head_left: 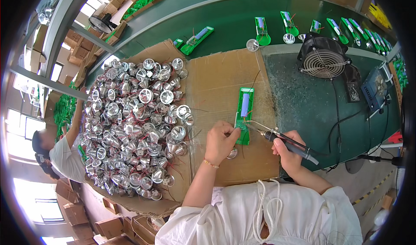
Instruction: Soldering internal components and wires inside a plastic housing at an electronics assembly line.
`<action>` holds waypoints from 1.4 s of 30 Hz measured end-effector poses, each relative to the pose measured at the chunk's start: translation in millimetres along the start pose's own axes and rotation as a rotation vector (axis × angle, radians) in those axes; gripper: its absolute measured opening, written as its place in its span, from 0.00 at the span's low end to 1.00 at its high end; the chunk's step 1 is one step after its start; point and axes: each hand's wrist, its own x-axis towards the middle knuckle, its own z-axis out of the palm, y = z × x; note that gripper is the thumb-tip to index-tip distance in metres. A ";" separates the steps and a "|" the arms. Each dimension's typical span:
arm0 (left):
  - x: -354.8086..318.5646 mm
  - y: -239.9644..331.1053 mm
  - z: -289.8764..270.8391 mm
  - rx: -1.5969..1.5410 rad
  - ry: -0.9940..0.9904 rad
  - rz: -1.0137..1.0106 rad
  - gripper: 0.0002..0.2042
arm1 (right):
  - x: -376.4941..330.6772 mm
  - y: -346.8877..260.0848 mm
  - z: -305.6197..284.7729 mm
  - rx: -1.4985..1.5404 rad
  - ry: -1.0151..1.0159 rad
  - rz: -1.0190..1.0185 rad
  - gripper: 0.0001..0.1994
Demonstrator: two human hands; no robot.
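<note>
In front of me on the cardboard lies a long green plastic housing (pixel 247 136) with a blue cylindrical battery (pixel 245 104) and thin red and black wires. My right hand (pixel 289 152) is closed round a soldering iron (pixel 292 145), whose thin metal tip points at the circuit board at the housing's lower part. A slim curved metal tube runs alongside that tip. At the housing's lower left edge, my left hand (pixel 222 142) pinches with its fingertips; what is between them is too small to make out. A silver reflector cup (pixel 232 153) lies partly behind this hand.
A large heap of silver reflector cups (pixel 134 123) with red wires covers the left side. A black fan (pixel 324 61) and a blue soldering station (pixel 376 89) with loose cables stand at right. Green housings (pixel 262 30) line the far belt. Another person (pixel 67 154) works at far left.
</note>
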 end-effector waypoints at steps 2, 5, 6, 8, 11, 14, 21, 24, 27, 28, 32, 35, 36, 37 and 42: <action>3.2 4.6 -0.5 -0.028 0.013 -0.066 0.09 | 1.6 -0.3 -3.6 0.008 0.007 -0.030 0.07; 7.4 16.3 -7.9 -0.070 0.009 -0.150 0.09 | 2.1 -3.8 -4.4 0.010 0.013 -0.031 0.07; 4.2 20.6 -10.0 -0.068 0.015 -0.182 0.09 | -0.7 -5.2 -6.2 -0.004 0.013 -0.023 0.07; 1.0 16.8 -8.0 -0.064 0.036 -0.114 0.10 | -5.8 -2.1 -14.2 0.047 0.049 0.010 0.07; -0.5 22.7 -20.1 -0.388 0.091 -0.377 0.11 | -1.7 3.2 -26.3 0.019 0.112 -0.020 0.09; 3.6 30.6 -33.5 0.027 -0.217 -0.269 0.08 | 5.9 5.5 -40.4 -0.021 0.170 -0.076 0.08; 95.6 23.3 -24.8 0.161 -0.047 -0.056 0.07 | 9.2 8.5 -51.8 -0.036 0.220 0.015 0.08; 173.7 8.2 -27.5 0.392 0.083 0.038 0.08 | 13.0 11.5 -48.6 -0.039 0.212 0.042 0.08; 250.8 -7.8 -24.6 0.407 0.079 0.023 0.08 | 17.1 14.0 -44.3 -0.058 0.225 0.069 0.07; 270.4 -11.2 -23.4 0.418 0.082 0.022 0.08 | 16.3 16.5 -45.2 -0.087 0.222 0.060 0.07; 319.8 -28.8 -15.8 0.446 0.079 -0.053 0.09 | 14.9 20.6 -46.2 -0.089 0.211 0.063 0.08; 333.8 -25.2 -15.6 0.418 0.345 -0.060 0.19 | 14.3 25.1 -48.6 -0.067 0.261 0.134 0.09; 333.4 -23.5 -23.0 0.535 0.424 -0.067 0.27 | 13.7 28.6 -49.7 -0.078 0.252 0.119 0.09; 331.8 -27.7 -30.3 0.675 0.406 -0.055 0.29 | 12.2 29.9 -51.2 -0.090 0.239 0.106 0.10; 308.3 -57.6 -72.6 0.731 -0.140 -0.077 0.38 | 12.0 24.8 -51.9 -0.088 0.216 0.101 0.09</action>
